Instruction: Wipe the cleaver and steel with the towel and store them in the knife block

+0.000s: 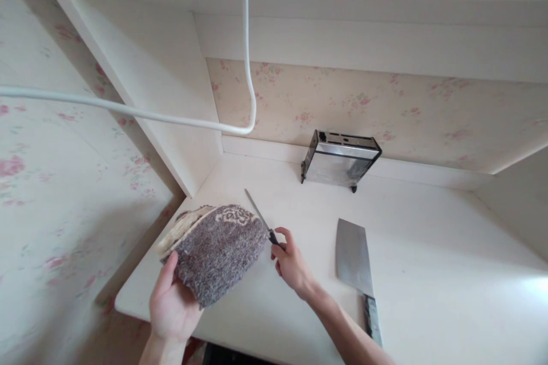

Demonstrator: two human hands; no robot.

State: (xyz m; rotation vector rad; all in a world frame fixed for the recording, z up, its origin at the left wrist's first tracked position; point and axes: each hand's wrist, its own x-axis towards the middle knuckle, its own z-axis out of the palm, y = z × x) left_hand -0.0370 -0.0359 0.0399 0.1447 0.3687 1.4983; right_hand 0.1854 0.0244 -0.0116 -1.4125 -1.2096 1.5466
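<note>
My left hand [171, 305] holds a folded grey-brown towel [216, 248] up over the front left part of the counter, palm under its near end. My right hand [289, 262] is closed round the dark handle of a thin knife [258, 214], whose narrow blade points up and away to the left, just beside the towel's right edge. A broad cleaver [353, 256] lies flat on the counter to the right of my right forearm, handle toward me.
A shiny metal knife block [340, 159] stands at the back of the white counter [428, 251] against the flowered wall. A white cable [248, 57] hangs in a loop from above. A cabinet side panel [162, 108] walls the left.
</note>
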